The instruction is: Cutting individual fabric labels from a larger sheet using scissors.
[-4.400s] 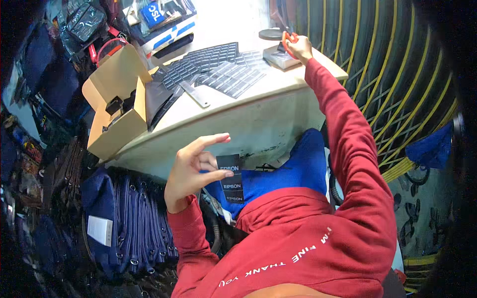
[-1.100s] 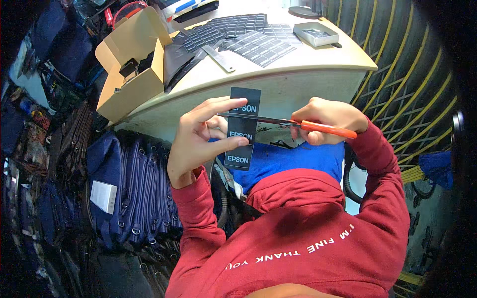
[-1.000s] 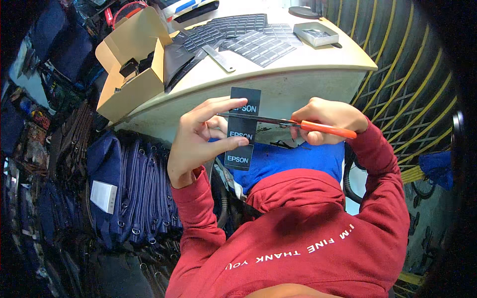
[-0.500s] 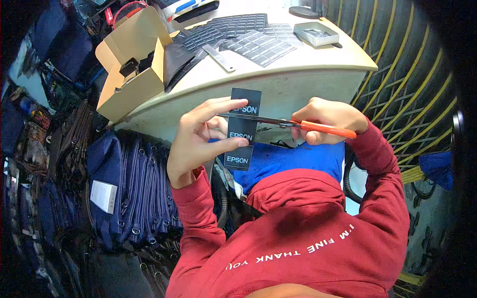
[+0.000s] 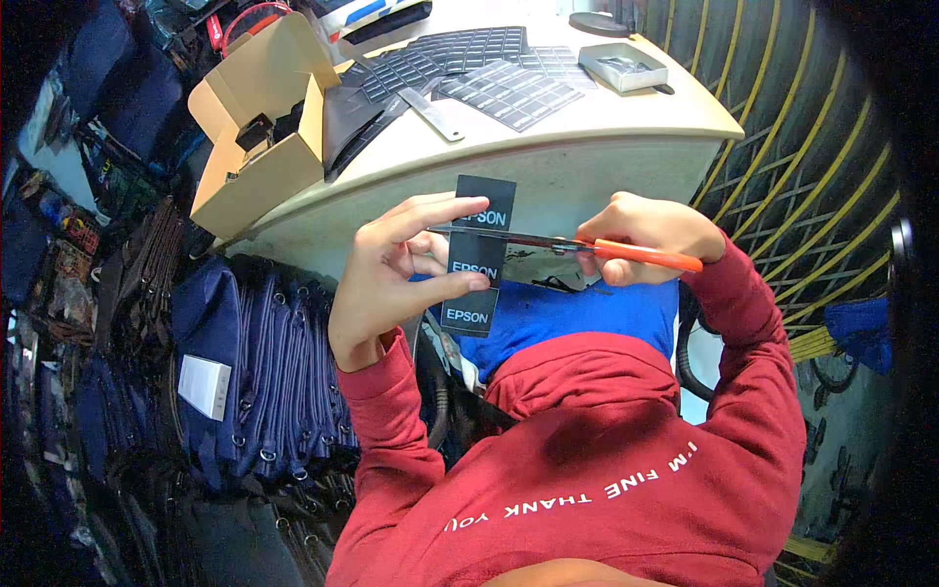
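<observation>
My left hand point(image 5: 386, 269) pinches a black strip of printed labels point(image 5: 468, 318) between fingers and thumb, holding it upright over my lap. In my right hand point(image 5: 650, 235) is a pair of scissors point(image 5: 646, 255) with orange handles, my fingers closed round them. The blades cross the strip between its upper and middle labels and reach as far as my left fingers. From this angle I cannot tell how far the blades are parted.
On the pale table point(image 5: 577, 127) lie sheets of dark labels point(image 5: 509, 95), a metal ruler point(image 5: 431, 114) and a small white box point(image 5: 623, 68). A cardboard box point(image 5: 259, 161) stands at its left edge. Blue bags point(image 5: 284, 382) are stacked at left, with a white carton point(image 5: 204, 386) on them.
Almost nothing differs. The label strip and scissors have shifted very slightly; both hands keep their hold.
</observation>
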